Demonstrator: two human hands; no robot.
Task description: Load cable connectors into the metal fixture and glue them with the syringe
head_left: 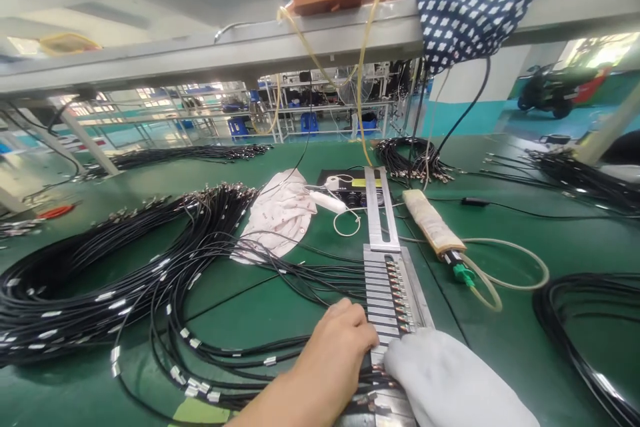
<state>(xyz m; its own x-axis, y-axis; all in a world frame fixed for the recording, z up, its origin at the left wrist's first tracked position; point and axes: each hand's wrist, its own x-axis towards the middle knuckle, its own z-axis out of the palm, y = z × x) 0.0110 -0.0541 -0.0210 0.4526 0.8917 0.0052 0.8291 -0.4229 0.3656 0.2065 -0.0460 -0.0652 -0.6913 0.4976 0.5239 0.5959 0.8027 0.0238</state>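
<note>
A slotted metal fixture (383, 307) lies lengthwise on the table, with several black cables (320, 273) set side by side across it. Their metal connector ends (399, 293) line up along its right half. My bare left hand (343, 343) is closed at the fixture's left edge, its fingers curled on a black cable; the fingertips are partly hidden. Just right of it, my right hand (445, 377) wears a white glove and presses over the connector side of the fixture. Its fingers are bent together, and what they hold is hidden. More cable ends lie below the hands.
A large black cable bundle (115, 280) with white tags covers the left side. Beyond the fixture lie a pink cloth (280, 213) and a black box (345, 180). A wrapped tool (433, 223) with tubing rests at right, near more cable coils (590, 340). A shelf beam (250, 47) crosses overhead.
</note>
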